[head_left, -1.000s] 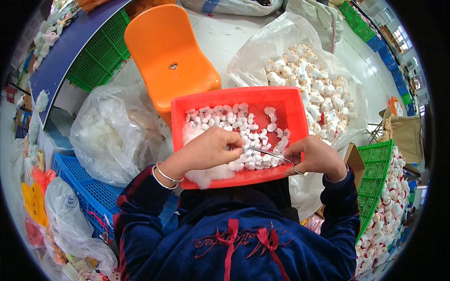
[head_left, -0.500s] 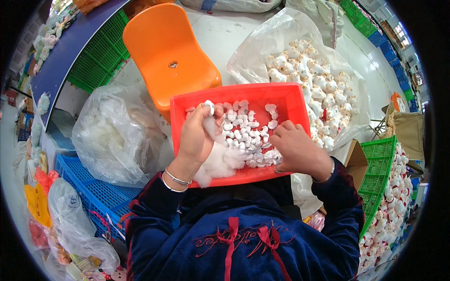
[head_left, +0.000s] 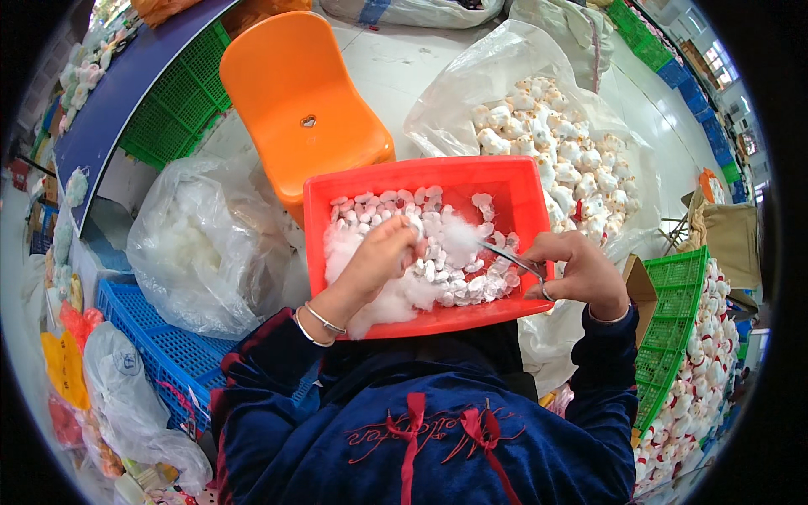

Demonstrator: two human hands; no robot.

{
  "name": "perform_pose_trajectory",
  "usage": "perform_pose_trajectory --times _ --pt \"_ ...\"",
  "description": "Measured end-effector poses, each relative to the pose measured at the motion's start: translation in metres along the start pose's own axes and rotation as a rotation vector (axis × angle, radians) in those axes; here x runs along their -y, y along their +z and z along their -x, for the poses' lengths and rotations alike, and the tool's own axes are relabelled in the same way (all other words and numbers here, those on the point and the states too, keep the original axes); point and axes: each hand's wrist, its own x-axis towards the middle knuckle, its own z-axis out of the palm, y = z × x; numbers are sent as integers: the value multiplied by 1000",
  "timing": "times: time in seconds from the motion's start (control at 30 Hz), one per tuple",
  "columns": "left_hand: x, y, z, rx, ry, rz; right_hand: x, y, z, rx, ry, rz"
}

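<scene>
My right hand (head_left: 581, 271) grips silver forceps (head_left: 515, 257) with scissor-like finger loops. A tuft of white stuffing (head_left: 459, 239) sits at their tip. My left hand (head_left: 380, 259) is closed, fingertips pinched around a small white stuffed piece, mostly hidden by the fingers. Both hands are over a red plastic bin (head_left: 526, 181). Many small white curved pieces (head_left: 454, 282) lie in it, with a loose heap of white stuffing (head_left: 391, 307) at its near left, beside my left wrist.
An orange chair (head_left: 307, 109) stands beyond the bin. Back right, a clear bag (head_left: 471, 71) holds white plush pieces (head_left: 581, 156). Left are a bag of stuffing (head_left: 206, 244) and a blue crate (head_left: 181, 353). A green crate (head_left: 673, 337) is at the right.
My left hand has moved right and down, toward the bin's middle. My right hand has shifted right, and the forceps now point up-left with a tuft of stuffing at the tip.
</scene>
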Motion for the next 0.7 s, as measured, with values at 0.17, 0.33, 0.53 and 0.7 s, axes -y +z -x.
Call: perform_pose_trajectory --times 0.17,0.33,0.53,0.7 --pt "-18 22 5 -49 288 368 -5 32 -11 56 40 -45" --pt "-17 18 5 80 331 518 -6 65 -35 88 43 53" --pt "-24 15 7 -116 345 458 17 44 -21 -45 -16 246" --pt "-13 28 9 39 419 494 29 53 -42 -102 -41 442"
